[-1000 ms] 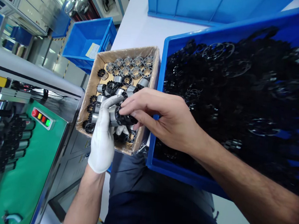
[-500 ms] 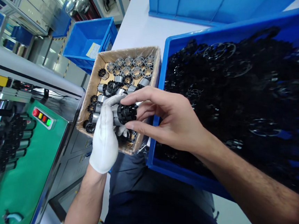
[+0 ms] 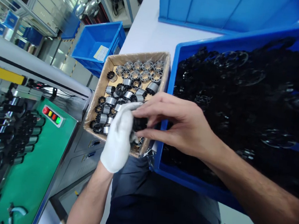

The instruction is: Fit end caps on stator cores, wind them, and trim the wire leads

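Note:
My left hand (image 3: 119, 137), in a white glove, is closed around a metal cylinder that the glove now mostly hides. My bare right hand (image 3: 176, 124) pinches a black plastic ring (image 3: 139, 124) against the end of that cylinder. Both hands hover over the near end of a cardboard box (image 3: 100, 93). Inside it are several silver cylinders with black rings (image 3: 139, 71), some standing in rows at the far end, others lying loose.
A big blue bin (image 3: 164, 162) heaped with black plastic rings sits right of the box. More blue bins (image 3: 97, 44) stand beyond. At left is a green machine panel (image 3: 35, 164) with coloured buttons (image 3: 51, 115) and a rack of rods (image 3: 14, 131).
The view has shifted left, so the hands sit further right. My gloved hand has turned over the cylinder, hiding it, while my right fingers stay on the black ring.

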The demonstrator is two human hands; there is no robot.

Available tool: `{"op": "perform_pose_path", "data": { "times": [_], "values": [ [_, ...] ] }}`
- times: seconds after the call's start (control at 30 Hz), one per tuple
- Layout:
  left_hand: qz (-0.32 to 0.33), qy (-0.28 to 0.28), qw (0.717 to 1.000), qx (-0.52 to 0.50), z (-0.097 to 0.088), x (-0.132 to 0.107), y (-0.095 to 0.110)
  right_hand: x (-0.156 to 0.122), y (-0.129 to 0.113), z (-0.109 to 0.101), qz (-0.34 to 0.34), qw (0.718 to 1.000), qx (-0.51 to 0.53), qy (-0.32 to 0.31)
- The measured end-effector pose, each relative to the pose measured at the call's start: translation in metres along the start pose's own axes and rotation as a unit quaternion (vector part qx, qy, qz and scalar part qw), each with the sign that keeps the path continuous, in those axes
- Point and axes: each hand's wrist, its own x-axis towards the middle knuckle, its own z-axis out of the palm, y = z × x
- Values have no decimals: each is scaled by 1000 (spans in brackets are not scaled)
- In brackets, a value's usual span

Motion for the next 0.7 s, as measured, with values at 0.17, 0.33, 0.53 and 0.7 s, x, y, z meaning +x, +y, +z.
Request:
{"op": "perform_pose_path", "data": {
  "times": [0.17, 0.33, 0.53, 0.7],
  "values": [
    [-32, -78, 988, -127, -5, -4, -5, 6, -1, -14, 53, 998, 27, -30],
    [27, 60, 997, 50, -45, 20, 8, 10, 7, -61, 143, 953, -252, 82],
    [62, 94, 920, 375, -77, 100, -3, 7, 33, -75, 327, 727, -589, -134],
    [30, 56, 903, 426, -61, 131, -14, 8, 31, -55, 357, 698, -578, -227]
  ]
}}
